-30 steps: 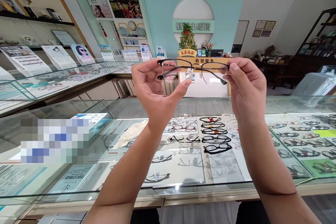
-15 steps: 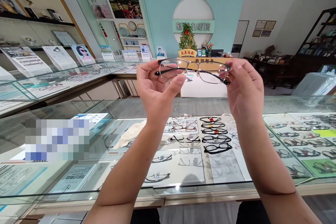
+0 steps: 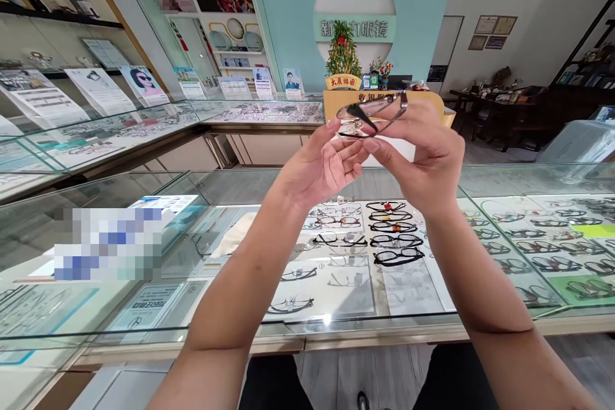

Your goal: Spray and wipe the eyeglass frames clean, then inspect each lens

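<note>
A pair of dark-framed eyeglasses (image 3: pixel 365 119) is up in front of me, turned partly side-on above the glass counter. My right hand (image 3: pixel 427 157) grips it from the right, thumb below and fingers along the frame. Just left of it, my left hand (image 3: pixel 324 166) has its thumb raised and its fingers spread below the glasses. The thumb tip is close to the frame's left end; whether it touches I cannot tell. Beneath my hands, more eyeglasses (image 3: pixel 396 257) lie in a column inside the display case.
The glass display counter (image 3: pixel 336 327) runs across in front of me. A pixelated sign (image 3: pixel 110 243) stands at the left, and a beige cloth (image 3: pixel 235 234) lies in the case. Further off are a side counter with cards, a cash desk with a plant (image 3: pixel 343 54), and a wrapped box (image 3: pixel 579 147).
The eyeglasses have turned from front-facing to partly side-on. My left hand has let go of their left end and moved right and down; my right hand has shifted left with them.
</note>
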### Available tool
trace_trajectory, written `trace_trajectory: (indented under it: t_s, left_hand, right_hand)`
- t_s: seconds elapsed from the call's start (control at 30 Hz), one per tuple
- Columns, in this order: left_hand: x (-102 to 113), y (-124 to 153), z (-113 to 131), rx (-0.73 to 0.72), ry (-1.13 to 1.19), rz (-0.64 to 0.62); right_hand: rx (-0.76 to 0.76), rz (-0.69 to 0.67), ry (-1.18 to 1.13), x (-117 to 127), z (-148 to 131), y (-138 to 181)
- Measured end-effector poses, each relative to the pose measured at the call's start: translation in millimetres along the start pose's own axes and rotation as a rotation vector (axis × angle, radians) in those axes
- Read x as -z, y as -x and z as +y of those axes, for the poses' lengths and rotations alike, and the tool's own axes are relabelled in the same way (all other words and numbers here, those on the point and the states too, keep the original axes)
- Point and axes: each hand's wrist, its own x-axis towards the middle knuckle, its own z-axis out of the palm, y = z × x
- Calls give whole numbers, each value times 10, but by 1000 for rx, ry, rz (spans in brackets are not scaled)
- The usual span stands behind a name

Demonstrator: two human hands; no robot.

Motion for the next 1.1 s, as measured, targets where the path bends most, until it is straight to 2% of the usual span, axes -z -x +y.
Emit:
trace_trajectory:
  t_s: [0.13, 0.23, 0.37, 0.43, 0.53, 0.6, 0.63, 0.73, 0.8, 0.93, 1.1]
  left_hand:
    - [15, 0, -27, 35, -113, -50]
    - [3, 8, -33, 67, -97, -70]
    - [-28, 42, -83, 103, -2, -30]
    - [-10, 67, -146, 108, -30, -13]
    - [153, 90, -281, 111, -193, -16]
    - [368, 96, -386, 86, -327, 9]
    - [499, 100, -442, 30, -395, 60]
    - [901, 142, -615, -191, -692, 266]
    - [1105, 200, -714, -211, -816, 340]
    - [1251, 332, -809, -134, -1099, 258]
    - [1146, 398, -809, -20, -1208, 60]
  right_hand:
    - [12, 20, -49, 14, -64, 1]
    - [3, 12, -79, -8, -100, 13]
    - [-68, -33, -39, -83, -138, 45]
    - [-66, -33, -27, -124, -156, 67]
    - [6, -29, 10, -160, -156, 133]
    - [43, -58, 52, -168, -128, 223]
    - [47, -89, 75, -173, -108, 288]
    - [45, -237, 119, -202, -53, 554]
    - [66, -373, 127, -239, -42, 758]
    - [16, -747, 254, -340, -87, 1082]
    - [4, -1135, 394, -487, -141, 1257]
